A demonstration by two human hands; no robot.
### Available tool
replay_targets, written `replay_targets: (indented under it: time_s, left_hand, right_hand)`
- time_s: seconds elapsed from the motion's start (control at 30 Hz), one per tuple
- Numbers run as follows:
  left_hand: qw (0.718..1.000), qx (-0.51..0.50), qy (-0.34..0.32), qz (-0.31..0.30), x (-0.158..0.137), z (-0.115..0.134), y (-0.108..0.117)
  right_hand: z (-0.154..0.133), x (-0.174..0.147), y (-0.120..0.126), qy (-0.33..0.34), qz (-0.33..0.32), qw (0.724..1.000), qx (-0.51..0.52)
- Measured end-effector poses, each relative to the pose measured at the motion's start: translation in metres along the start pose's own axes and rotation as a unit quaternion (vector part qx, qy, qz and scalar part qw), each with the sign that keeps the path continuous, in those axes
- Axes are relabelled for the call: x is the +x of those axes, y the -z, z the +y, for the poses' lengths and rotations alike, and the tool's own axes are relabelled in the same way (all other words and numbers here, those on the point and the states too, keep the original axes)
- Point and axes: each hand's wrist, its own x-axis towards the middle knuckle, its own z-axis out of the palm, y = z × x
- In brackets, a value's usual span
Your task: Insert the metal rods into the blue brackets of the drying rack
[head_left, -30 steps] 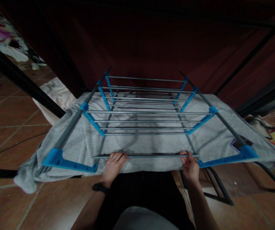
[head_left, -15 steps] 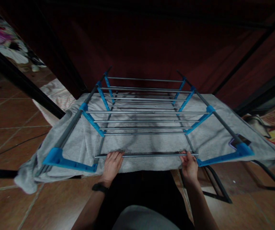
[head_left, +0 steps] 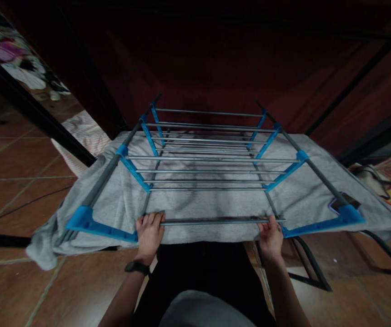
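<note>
A metal rod (head_left: 212, 222) runs crosswise at the near end of a rack (head_left: 216, 159) with grey tubes and blue plastic brackets. My left hand (head_left: 150, 231) is closed over the rod's left end, near the left blue bracket (head_left: 100, 227), and hides that end. My right hand (head_left: 271, 234) pinches the rod near its right end, whose tip sticks out past the fingers toward the right blue bracket (head_left: 325, 222). The rack lies on a grey blanket (head_left: 195, 204), with several rods fitted across its farther brackets.
A phone (head_left: 343, 203) lies on the blanket at the right. Behind the rack stands a dark red panel (head_left: 195, 68). Black metal legs (head_left: 313, 268) stand on the tiled floor (head_left: 14, 190). A cable (head_left: 25, 205) and a striped cloth (head_left: 79, 141) lie at the left.
My left hand has slid left along the rod to its end, by the left bracket. My right hand keeps its pinch at the other end. The view has shifted slightly.
</note>
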Motion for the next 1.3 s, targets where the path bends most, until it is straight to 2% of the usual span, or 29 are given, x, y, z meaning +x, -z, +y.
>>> replay_targets:
  time_s: [0.17,0.33,0.63,0.97,1.3]
  left_hand:
    - [0.998,0.036,0.049,0.029,0.002,0.004,-0.003]
    - [0.997,0.047,0.052,0.025,0.004,0.006,-0.004]
    - [0.999,0.026,0.019,0.008,0.003,0.006,-0.003]
    - [1.0,0.0,-0.02,-0.008,0.002,0.002,-0.005]
    - [0.993,-0.025,-0.109,-0.033,0.003,-0.003,-0.008]
  right_hand:
    - [0.002,0.001,0.002,0.014,-0.01,1.0,-0.004]
    - [0.004,0.003,0.006,0.013,-0.017,1.0,0.017]
    - [0.006,0.006,0.012,0.011,-0.059,0.998,0.021]
    - [0.004,0.006,0.008,-0.008,-0.05,0.999,-0.013]
    - [0.005,0.005,0.008,0.01,-0.061,0.998,-0.034]
